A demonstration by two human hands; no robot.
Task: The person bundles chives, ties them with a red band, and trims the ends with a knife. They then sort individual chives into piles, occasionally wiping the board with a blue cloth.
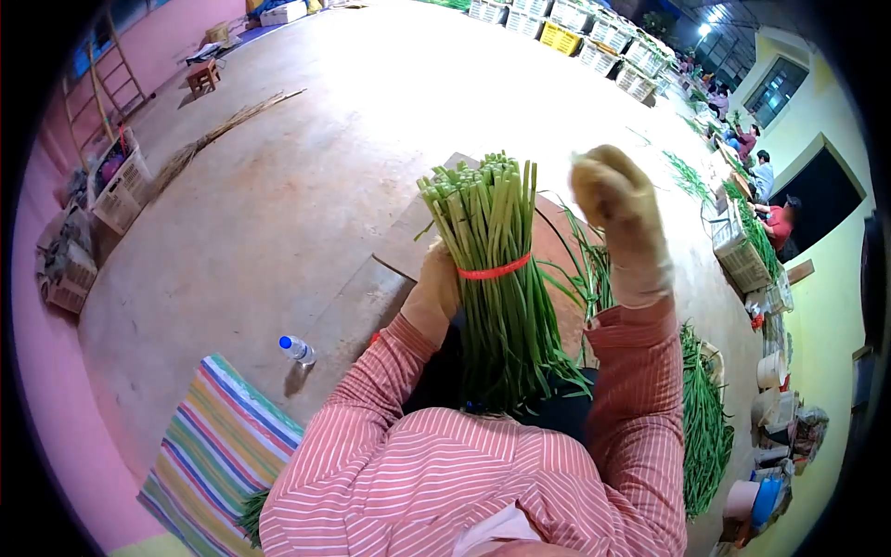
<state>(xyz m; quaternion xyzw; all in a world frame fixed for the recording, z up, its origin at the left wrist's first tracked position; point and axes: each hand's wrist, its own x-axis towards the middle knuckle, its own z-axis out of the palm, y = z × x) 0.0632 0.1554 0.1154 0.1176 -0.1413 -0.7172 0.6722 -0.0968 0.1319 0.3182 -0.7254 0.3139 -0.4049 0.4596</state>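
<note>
A thick bundle of long green stalks (492, 223) stands upright in front of my chest, its cut ends up and its leaves hanging down. A red band (495, 268) goes round its upper part. My left hand (434, 288), in a tan glove, holds the bundle from the left side, its fingers mostly hidden behind the stalks. My right hand (614, 190), also gloved, is raised to the right of the bundle, apart from it, with its fingers curled and smeared by motion. Loose green stalks (594, 269) lie behind the bundle, below my right hand.
A water bottle (297, 350) stands on the floor at left, near a striped sheet (223, 436). More greens (703, 427) lie by my right side. Crates (561, 37) are stacked at the back. Several people sit along the right wall, one in red (778, 223).
</note>
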